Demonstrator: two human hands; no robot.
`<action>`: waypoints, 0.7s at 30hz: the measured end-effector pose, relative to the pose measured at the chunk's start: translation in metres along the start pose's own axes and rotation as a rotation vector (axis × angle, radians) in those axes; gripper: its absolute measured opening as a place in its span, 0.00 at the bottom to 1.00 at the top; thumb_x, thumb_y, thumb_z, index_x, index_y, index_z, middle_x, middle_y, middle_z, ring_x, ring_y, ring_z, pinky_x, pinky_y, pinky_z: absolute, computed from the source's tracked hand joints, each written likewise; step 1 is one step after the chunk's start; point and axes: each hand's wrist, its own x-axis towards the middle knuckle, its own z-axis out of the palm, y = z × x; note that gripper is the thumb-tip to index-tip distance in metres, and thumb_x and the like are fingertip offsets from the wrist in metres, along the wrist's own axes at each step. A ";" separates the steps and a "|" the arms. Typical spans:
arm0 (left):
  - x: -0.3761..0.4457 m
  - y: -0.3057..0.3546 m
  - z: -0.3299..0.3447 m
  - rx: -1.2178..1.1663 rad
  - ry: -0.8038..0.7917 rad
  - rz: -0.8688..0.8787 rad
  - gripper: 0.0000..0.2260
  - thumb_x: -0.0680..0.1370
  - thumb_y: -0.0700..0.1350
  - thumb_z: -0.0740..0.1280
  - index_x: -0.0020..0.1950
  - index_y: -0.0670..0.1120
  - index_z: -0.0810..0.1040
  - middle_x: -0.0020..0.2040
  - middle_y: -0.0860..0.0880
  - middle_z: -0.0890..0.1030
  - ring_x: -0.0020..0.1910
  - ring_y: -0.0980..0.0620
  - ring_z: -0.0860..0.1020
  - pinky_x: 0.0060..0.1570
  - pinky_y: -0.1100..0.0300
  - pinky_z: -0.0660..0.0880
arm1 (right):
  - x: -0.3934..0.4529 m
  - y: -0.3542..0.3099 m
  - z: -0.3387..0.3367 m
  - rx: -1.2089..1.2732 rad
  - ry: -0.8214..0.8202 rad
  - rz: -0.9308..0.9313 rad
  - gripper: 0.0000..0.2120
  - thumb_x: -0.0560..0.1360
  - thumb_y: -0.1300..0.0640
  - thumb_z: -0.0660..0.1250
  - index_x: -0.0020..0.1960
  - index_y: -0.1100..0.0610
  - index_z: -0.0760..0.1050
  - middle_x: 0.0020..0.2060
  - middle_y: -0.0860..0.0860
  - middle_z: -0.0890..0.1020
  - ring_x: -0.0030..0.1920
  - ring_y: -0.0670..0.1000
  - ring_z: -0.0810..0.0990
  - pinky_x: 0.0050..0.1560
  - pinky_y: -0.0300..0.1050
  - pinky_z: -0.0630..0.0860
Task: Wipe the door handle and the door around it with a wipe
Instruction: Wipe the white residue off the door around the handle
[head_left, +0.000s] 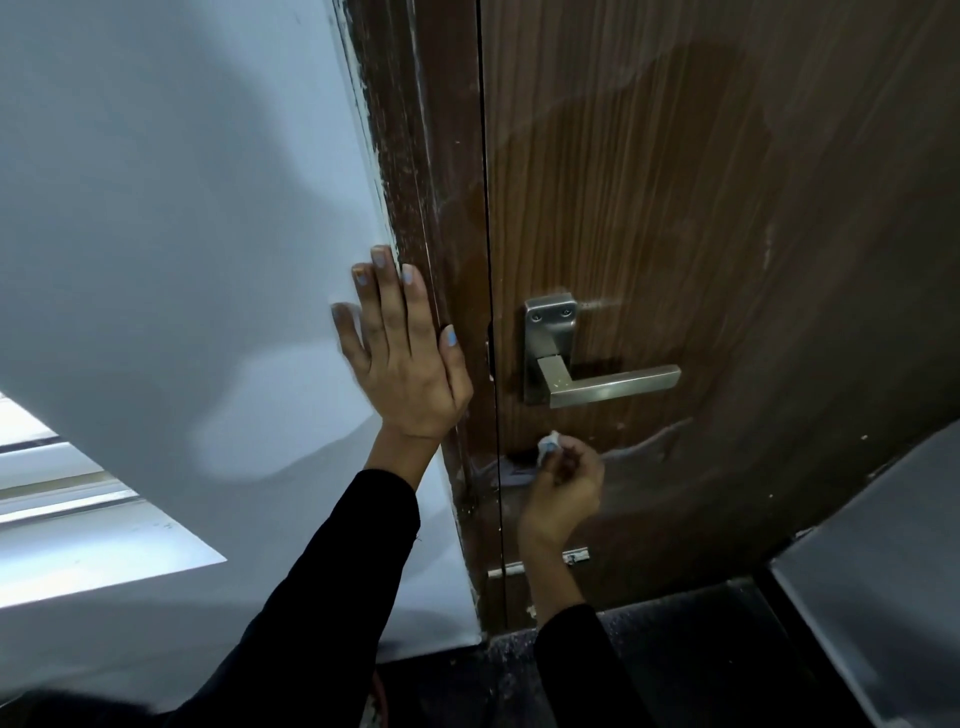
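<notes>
With the balled wipe (548, 446) pinched in the right grip (563, 486) just below the lever handle (613, 382), firm overlapping strokes are best kept on the door (727, 234), while the left grip (402, 358) lies flat and released on the wall (182, 208).

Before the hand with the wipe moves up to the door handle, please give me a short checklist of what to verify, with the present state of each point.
1. Wipe held in right hand: ok.
2. Left hand open and flat on the wall and door frame, clear of the wiping path: ok.
3. Door handle free, nothing on it: ok.
4. Door around handle shows wet patches: ok.
5. Handle itself already wiped: cannot tell.
</notes>
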 end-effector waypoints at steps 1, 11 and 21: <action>0.000 -0.001 0.000 0.005 -0.002 -0.002 0.27 0.80 0.49 0.49 0.78 0.47 0.45 0.79 0.52 0.44 0.78 0.50 0.47 0.76 0.49 0.44 | -0.011 0.001 0.004 -0.044 -0.065 -0.039 0.10 0.71 0.70 0.67 0.48 0.57 0.75 0.50 0.53 0.76 0.45 0.42 0.76 0.45 0.26 0.74; 0.000 -0.001 0.001 0.008 -0.018 -0.001 0.27 0.80 0.49 0.49 0.78 0.46 0.45 0.79 0.51 0.43 0.78 0.50 0.47 0.76 0.48 0.44 | -0.043 0.002 0.016 -0.015 -0.135 0.025 0.08 0.70 0.72 0.67 0.47 0.62 0.76 0.48 0.58 0.78 0.46 0.51 0.78 0.45 0.29 0.74; 0.000 0.000 -0.001 0.006 -0.040 0.000 0.27 0.80 0.49 0.48 0.78 0.47 0.43 0.78 0.52 0.41 0.78 0.51 0.44 0.76 0.49 0.43 | -0.048 -0.003 0.016 0.011 -0.128 0.197 0.09 0.70 0.72 0.67 0.44 0.60 0.76 0.46 0.59 0.80 0.43 0.48 0.79 0.41 0.28 0.74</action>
